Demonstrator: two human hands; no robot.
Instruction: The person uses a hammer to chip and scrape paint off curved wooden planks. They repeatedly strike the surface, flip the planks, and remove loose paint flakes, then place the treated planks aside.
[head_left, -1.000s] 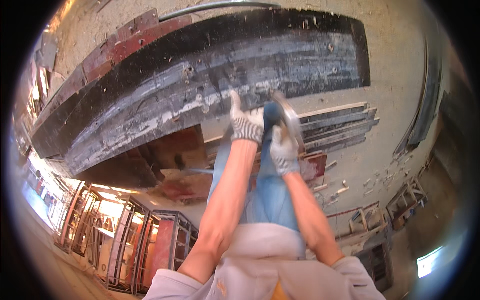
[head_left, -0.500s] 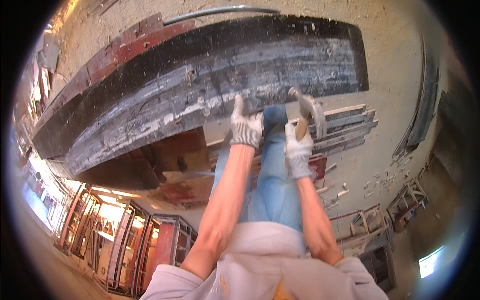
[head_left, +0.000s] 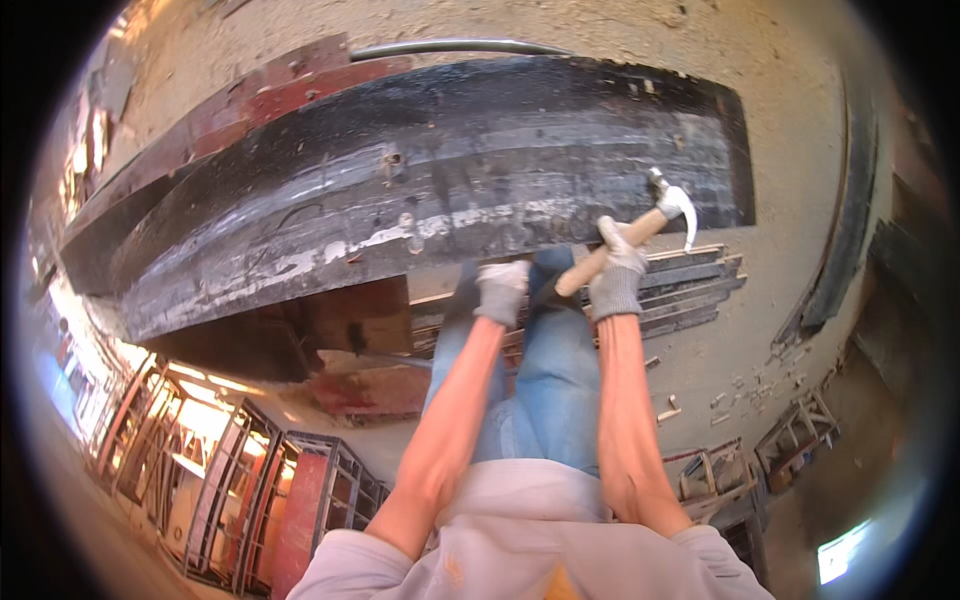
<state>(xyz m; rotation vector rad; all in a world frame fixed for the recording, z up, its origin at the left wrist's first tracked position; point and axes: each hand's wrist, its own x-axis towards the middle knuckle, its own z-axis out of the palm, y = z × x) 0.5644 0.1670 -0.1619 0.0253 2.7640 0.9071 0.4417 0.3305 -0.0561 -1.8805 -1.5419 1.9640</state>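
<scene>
A long, curved dark panel (head_left: 470, 160), worn and streaked white, lies across in front of my legs. My left hand (head_left: 503, 287), in a white knitted glove with a grey cuff, is closed at its near edge; the fingertips are hidden there. My right hand (head_left: 619, 268), gloved alike, is wrapped round the wooden handle of a claw hammer (head_left: 640, 229). The hammer lies slantwise, its metal head up and to the right over the panel and its handle end near my knee. The right thumb points up against the panel's near edge.
Long dark strips (head_left: 690, 290) are stacked beneath the panel's right part. Reddish boards (head_left: 250, 105) and a metal pipe (head_left: 460, 46) lie behind it. Metal frames (head_left: 215, 490) stand at the lower left. Small wood scraps (head_left: 740, 390) and dark planks (head_left: 850, 200) lie at right.
The hammer has turned from nearly upright to a slant, its head now farther right. My left hand has gone from thumb raised over the panel to closed at its edge. My right hand has moved up.
</scene>
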